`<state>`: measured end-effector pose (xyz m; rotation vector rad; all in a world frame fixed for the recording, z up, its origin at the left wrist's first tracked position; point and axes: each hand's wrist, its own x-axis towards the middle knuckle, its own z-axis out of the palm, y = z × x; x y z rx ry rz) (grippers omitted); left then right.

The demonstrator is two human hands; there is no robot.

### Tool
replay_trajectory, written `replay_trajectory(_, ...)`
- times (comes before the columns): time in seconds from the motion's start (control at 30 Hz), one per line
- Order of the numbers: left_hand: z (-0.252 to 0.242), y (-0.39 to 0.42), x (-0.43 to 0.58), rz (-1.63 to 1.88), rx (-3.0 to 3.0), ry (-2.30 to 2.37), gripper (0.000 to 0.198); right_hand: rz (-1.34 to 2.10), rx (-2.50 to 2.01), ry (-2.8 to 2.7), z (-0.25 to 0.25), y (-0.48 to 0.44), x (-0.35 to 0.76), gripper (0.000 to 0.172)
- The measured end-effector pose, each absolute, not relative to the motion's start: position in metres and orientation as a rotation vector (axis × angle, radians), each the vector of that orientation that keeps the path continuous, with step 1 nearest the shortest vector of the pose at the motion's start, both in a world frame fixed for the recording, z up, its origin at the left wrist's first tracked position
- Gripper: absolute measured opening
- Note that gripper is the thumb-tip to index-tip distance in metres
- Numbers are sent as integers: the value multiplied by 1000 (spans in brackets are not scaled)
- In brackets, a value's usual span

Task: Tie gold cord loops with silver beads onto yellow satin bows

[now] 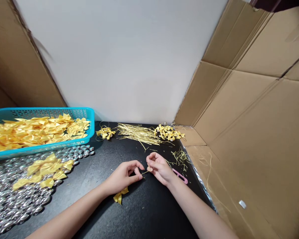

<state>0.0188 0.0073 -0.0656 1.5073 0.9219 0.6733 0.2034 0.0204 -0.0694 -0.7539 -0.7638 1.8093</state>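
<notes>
My left hand (123, 176) and my right hand (159, 167) meet over the black table (144, 212), both pinched on a thin gold wire (145, 172) stretched between their fingertips. A small yellow ribbon bow (119, 196) lies on the table under my left wrist; whether the hand touches it I cannot tell. A pink-handled tool (180, 176) lies just right of my right hand, partly hidden by it.
A turquoise basket (64, 144) full of yellow bows stands at the left. Several silver beads (17, 199) and loose bows (43, 171) lie before it. Gold wire strands (138, 133) and finished bows (168, 132) (105, 132) lie at the back. Cardboard walls (251, 116) close in the right side.
</notes>
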Motion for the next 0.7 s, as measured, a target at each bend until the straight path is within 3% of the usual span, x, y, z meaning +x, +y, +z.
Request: replay_trajectory(0.7, -63, 6, 16, 585, 1579, 889, 17, 1830, -762, -706, -66, 24, 209, 40)
